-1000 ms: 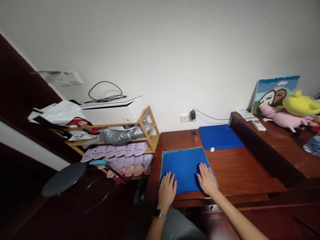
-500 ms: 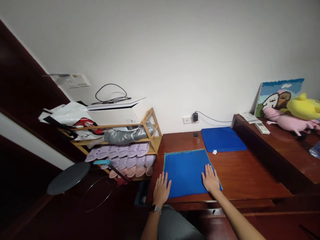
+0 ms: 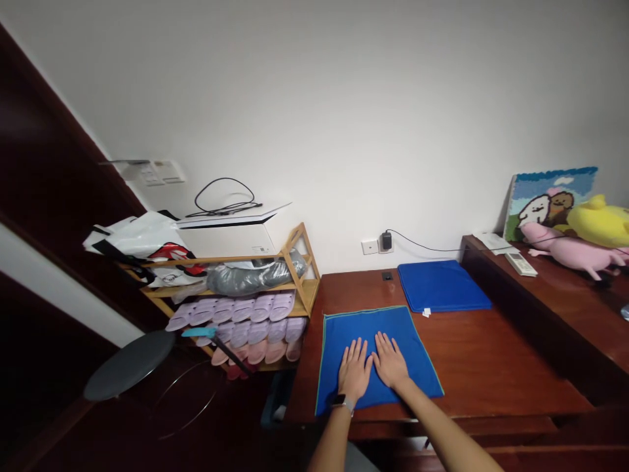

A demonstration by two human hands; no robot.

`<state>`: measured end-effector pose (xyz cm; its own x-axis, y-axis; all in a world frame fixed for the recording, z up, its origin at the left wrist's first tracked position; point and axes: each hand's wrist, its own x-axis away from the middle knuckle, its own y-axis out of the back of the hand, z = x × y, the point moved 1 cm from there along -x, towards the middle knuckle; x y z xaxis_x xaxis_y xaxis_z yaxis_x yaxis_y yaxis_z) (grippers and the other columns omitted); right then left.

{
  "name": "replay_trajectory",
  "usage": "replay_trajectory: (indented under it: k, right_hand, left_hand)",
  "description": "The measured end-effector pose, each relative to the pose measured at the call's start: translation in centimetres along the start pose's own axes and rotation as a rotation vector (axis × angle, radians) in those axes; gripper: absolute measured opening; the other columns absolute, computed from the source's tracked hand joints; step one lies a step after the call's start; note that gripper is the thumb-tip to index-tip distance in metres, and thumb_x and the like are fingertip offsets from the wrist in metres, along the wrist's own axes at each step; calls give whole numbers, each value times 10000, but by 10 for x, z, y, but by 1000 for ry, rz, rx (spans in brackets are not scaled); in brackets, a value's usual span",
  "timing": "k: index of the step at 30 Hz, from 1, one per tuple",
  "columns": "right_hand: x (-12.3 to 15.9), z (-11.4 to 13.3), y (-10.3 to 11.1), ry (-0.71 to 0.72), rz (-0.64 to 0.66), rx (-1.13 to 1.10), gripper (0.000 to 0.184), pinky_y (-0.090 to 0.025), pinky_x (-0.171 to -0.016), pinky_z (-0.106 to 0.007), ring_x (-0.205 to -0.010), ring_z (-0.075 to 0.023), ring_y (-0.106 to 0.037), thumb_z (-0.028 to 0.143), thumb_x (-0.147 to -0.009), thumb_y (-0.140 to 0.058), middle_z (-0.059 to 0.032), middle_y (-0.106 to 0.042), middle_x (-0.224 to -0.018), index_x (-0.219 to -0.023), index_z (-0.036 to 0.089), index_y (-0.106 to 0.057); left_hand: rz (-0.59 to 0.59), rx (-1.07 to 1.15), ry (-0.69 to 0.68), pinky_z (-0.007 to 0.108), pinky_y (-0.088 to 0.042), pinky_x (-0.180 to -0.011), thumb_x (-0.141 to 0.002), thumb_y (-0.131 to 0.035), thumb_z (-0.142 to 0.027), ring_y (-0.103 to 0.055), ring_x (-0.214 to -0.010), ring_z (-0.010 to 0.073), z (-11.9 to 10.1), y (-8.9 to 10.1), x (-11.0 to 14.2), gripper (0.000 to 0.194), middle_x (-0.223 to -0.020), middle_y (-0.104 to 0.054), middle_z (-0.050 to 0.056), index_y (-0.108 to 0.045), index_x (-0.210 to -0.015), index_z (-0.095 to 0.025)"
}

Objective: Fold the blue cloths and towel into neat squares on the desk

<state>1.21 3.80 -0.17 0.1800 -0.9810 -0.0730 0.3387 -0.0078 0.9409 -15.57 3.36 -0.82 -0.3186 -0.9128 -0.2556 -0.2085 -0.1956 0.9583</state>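
Note:
A blue cloth with a green edge (image 3: pixel 344 328) lies spread flat near the front of a dark wooden table (image 3: pixel 481 357). My left hand (image 3: pixel 354 371) and my right hand (image 3: pixel 390 360) rest side by side on the middle of this cloth, fingers stretched flat and pointing away from me. A watch sits on my left wrist. Behind the cloth, toward the wall, lies a stack of folded blue cloths (image 3: pixel 442 285) with a small white tag at its front corner.
A wooden shoe rack (image 3: pixel 255 295) with rows of pale slippers stands left of the table, a white box and bags on top. A round dark stool (image 3: pixel 128 354) stands further left. On a raised ledge at right are plush toys (image 3: pixel 574 242), a remote (image 3: pixel 521 263) and a picture.
Both hands have slid from the cloth's near outer corners inward to its middle, where they now lie together. The camera has tilted slightly.

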Motion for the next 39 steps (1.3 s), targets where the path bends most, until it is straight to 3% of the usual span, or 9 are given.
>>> replay_trajectory:
  k: [4,7,10,14,17,25,30,35,39]
  right_hand:
    - [-6,-53,2,-172,-66,75,652,-164,-1294,-518,-1590,-284,-257,413,-1058,-249,-120,-312,-1695,-1632,124,-358]
    - [-26,-79,15,-258,-104,117,653,-188,-1284,-528,-1586,-309,-263,398,-1056,-260,-159,-336,-1683,-1609,81,-399]
    - [-57,-68,26,-199,-89,84,649,-177,-1290,-498,-1596,-293,-236,395,-1059,-259,-146,-314,-1695,-1621,91,-376]
    - [-88,-28,25,-78,24,31,643,-137,-1299,-479,-1610,-263,-185,418,-1065,-240,-77,-254,-1724,-1650,163,-317]
    - [-95,-19,18,-34,80,13,653,-94,-1304,-486,-1618,-248,-147,444,-1066,-219,-59,-236,-1729,-1660,180,-280]
    - [-110,-43,25,8,100,25,656,-79,-1305,-467,-1618,-222,-146,496,-1069,-188,-30,-203,-1740,-1670,238,-245]
    - [-130,-31,43,117,147,24,635,-106,-1304,-455,-1613,-221,-170,456,-1063,-238,-37,-235,-1734,-1655,236,-301]
    - [-82,3,22,-196,-134,44,650,-77,-1305,-517,-1620,-290,-132,385,-1053,-242,-94,-206,-1734,-1655,144,-297]
    - [-12,23,-23,-394,-182,21,757,-126,-1295,-569,-1609,-351,-161,542,-1043,-229,-135,-225,-1725,-1647,93,-306]
  left_hand:
    - [-65,-73,202,544,-355,-1243,-1073,-355,-437,-391,-1533,312,55,-7,20,584,-1652,-424,135,-429,-1604,-206]
    - [-96,-108,242,545,-360,-1240,-1072,-338,-405,-424,-1514,318,89,2,23,576,-1611,-483,165,-484,-1568,-152]
    - [-118,-88,135,515,-361,-1246,-1090,-287,-382,-436,-1510,290,83,13,-6,560,-1601,-502,150,-518,-1542,-145]
    - [-40,-1,-115,474,-330,-1270,-1108,-262,-411,-381,-1543,239,39,10,-65,548,-1650,-446,81,-472,-1577,-219]
    - [60,17,-94,507,-331,-1262,-1101,-291,-449,-368,-1549,261,29,-2,-91,538,-1663,-422,69,-461,-1584,-285]
    - [100,-118,261,498,-273,-1275,-1074,-336,-485,-310,-1574,273,128,4,-73,579,-1709,-324,64,-404,-1615,-290]
    - [111,-212,263,509,-299,-1262,-1064,-367,-472,-409,-1526,281,148,24,-49,584,-1666,-413,84,-438,-1598,-248]
    - [-61,-290,229,554,-297,-1259,-1060,-368,-439,-547,-1408,341,147,41,-29,554,-1467,-641,174,-639,-1436,-136]
    - [-81,-152,31,502,-328,-1262,-1081,-339,-389,-423,-1517,280,129,42,-28,520,-1616,-502,99,-560,-1514,-207]
